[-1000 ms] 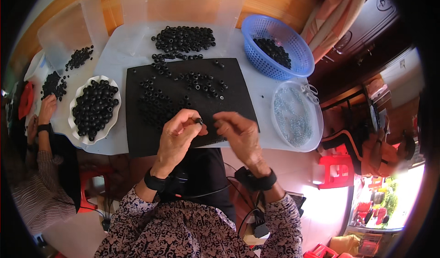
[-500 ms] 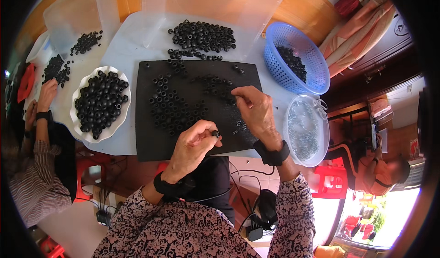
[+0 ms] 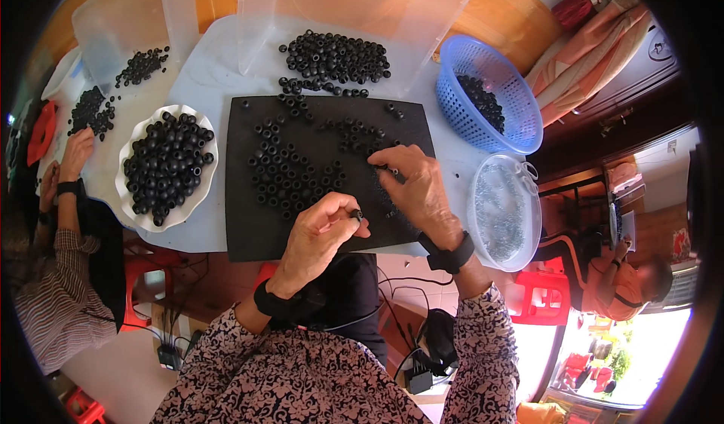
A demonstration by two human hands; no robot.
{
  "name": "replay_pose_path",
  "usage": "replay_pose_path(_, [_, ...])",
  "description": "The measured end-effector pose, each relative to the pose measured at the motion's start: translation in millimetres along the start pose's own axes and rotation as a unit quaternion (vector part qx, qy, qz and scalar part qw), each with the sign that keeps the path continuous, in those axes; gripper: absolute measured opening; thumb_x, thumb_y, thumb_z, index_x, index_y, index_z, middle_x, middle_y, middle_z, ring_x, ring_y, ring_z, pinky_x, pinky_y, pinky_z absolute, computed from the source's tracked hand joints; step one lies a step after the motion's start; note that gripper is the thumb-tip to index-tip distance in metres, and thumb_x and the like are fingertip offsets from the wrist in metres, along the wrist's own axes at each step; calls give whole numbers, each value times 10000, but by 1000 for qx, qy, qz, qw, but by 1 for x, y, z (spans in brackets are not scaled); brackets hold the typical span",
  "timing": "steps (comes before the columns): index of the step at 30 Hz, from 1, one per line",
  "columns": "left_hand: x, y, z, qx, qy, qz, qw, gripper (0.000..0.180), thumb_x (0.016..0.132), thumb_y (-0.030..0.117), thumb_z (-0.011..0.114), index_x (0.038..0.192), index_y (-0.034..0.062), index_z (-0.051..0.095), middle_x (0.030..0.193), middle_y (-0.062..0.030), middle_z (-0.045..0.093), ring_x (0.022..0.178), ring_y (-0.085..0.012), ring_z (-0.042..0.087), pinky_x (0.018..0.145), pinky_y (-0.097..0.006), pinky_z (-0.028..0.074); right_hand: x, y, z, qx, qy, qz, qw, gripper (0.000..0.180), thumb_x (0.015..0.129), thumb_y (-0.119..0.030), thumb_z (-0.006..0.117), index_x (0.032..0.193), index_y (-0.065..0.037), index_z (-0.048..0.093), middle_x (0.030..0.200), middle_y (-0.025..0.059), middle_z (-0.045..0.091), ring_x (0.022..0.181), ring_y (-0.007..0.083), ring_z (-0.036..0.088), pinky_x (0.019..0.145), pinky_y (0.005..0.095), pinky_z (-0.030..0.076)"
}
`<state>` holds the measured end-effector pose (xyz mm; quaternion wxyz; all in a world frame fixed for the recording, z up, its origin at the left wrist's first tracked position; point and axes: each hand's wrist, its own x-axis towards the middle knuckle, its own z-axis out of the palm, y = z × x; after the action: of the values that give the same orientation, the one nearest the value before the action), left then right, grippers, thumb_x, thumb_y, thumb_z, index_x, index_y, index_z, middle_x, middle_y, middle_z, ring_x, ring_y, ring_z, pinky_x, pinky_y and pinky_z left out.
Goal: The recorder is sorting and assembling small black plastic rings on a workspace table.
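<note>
My left hand (image 3: pixel 317 232) is closed in a pinch on a black bead (image 3: pixel 356 215), which pokes out past the fingertips above the mat's near edge. To its right, my right hand (image 3: pixel 415 186) reaches over the black mat (image 3: pixel 362 239) with thumb and forefinger bent together. Its fingertips are low over the mat, and what they hold, if anything, is too small to make out. Many black beads (image 3: pixel 283 171) with open holes lie loose on the mat. Some tiny clear pieces (image 3: pixel 391 214) are scattered beside my right hand.
A scalloped white dish (image 3: pixel 123 190) of black beads stands left, a blue basket (image 3: pixel 490 141) with more at right. Below it sits a clear tub (image 3: pixel 498 213) of tiny clear pieces. More beads (image 3: pixel 335 56) lie behind the mat. A co-worker's hand (image 3: pixel 77 153) works at far left.
My right hand has shifted slightly left, its fingertips moving a little lower over the mat. My left hand keeps its hold on the bead. The view has shifted slightly.
</note>
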<state>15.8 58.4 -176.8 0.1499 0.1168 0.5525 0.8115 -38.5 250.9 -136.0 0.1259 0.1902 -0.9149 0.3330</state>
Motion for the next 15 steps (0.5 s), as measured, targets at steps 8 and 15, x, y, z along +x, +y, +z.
replay_pose_path(8, [-1, -1, 3, -11, 7, 3, 1000, 177, 935, 28, 544, 1105, -17, 558, 898, -93, 692, 849, -123, 667, 756, -233, 503, 3, 4, 9, -173, -51, -77, 981, 229, 734, -23, 686, 959, -65, 696, 946, 63, 673, 875, 274, 581, 807, 377, 451])
replay_pose_path(15, [1, 4, 3, 29, 28, -5, 999, 165, 932, 18, 539, 1086, -34, 565, 893, -90, 691, 845, -125, 672, 774, -242, 518, -6, -24, 1, 111, 22, 80, 990, 128, 780, -1, 666, 903, -12, 698, 803, 63, 691, 732, 178, 665, 717, 318, 503])
